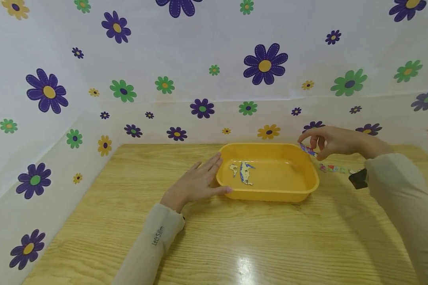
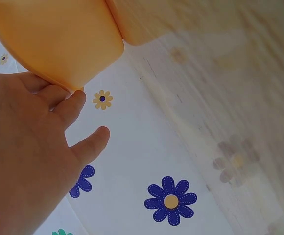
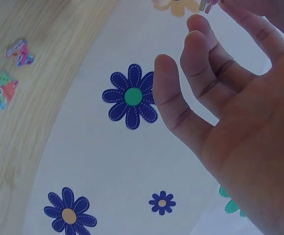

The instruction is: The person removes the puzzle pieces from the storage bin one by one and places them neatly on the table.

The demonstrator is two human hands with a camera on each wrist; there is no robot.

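A yellow tray stands on the wooden table, with two cream-and-blue flat pieces lying inside at its left. My left hand rests against the tray's left end, fingers stretched along the rim; the left wrist view shows the hand touching the tray. Over the tray's right rim, my right hand pinches a small purple-and-blue piece between thumb and forefinger. In the right wrist view only an edge of that piece shows beside the hand.
Several small colourful pieces lie in a row on the table right of the tray, under my right forearm. A black object is by the right sleeve. A flower-patterned cloth rises behind the table.
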